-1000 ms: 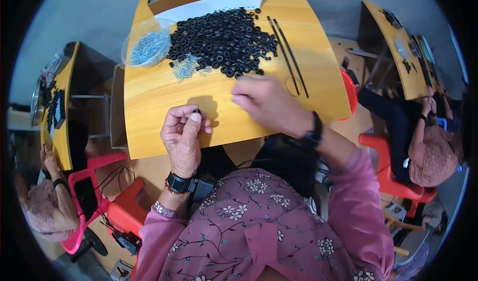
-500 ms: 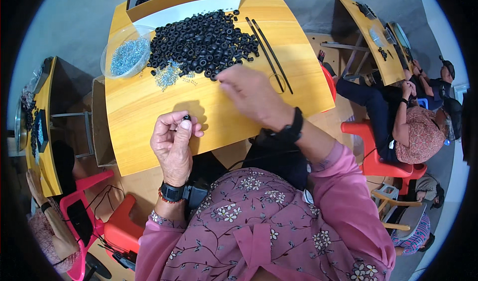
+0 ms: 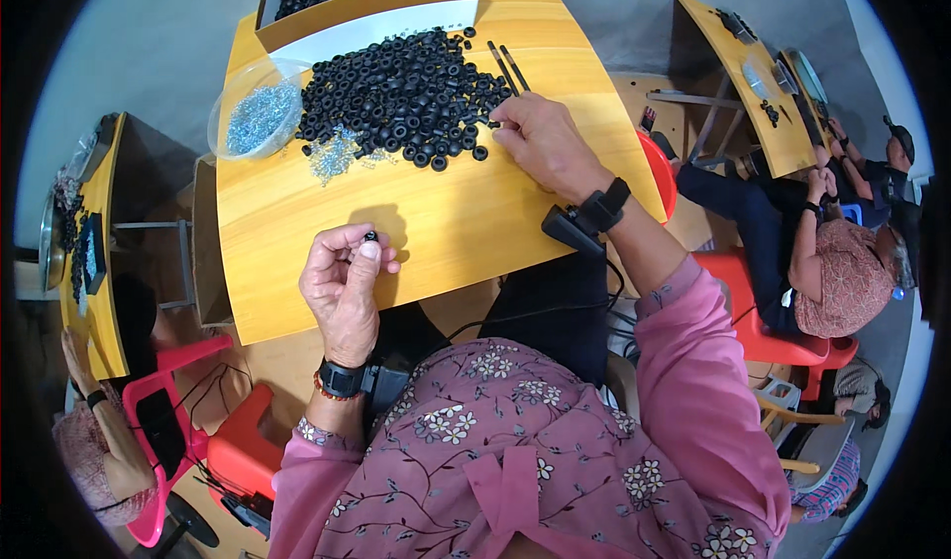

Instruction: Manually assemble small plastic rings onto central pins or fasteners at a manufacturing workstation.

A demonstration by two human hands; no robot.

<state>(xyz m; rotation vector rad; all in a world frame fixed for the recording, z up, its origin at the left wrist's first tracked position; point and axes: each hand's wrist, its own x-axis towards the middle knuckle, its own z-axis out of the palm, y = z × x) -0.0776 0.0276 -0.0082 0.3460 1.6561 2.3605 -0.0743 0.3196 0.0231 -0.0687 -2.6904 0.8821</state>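
Note:
My left hand (image 3: 342, 287) is over the table's near edge, thumb and bent fingers pinching a small black ring-shaped piece (image 3: 370, 235). Fingers curled, my right hand (image 3: 550, 148) reaches to the right border of a pile of black rubber-like rings (image 3: 396, 94). A dark bit shows at its fingertips, too small to name. Two thin black rods (image 3: 507, 68) lie beyond that hand, which covers their near ends. Clear bluish beads (image 3: 334, 155) are scattered in front of the pile. More fill a round clear tub (image 3: 260, 123) to its left.
A cardboard box (image 3: 367, 9) of black rings stands at the far edge of the yellow wooden table (image 3: 297, 252). Other people sit by tables at left (image 3: 97, 262) and right (image 3: 743, 74). Red stools (image 3: 248, 450) and loose cables are below.
My right hand has moved right and away from me, from the pile's near edge to its right border, over the rods. My left hand keeps its pinch.

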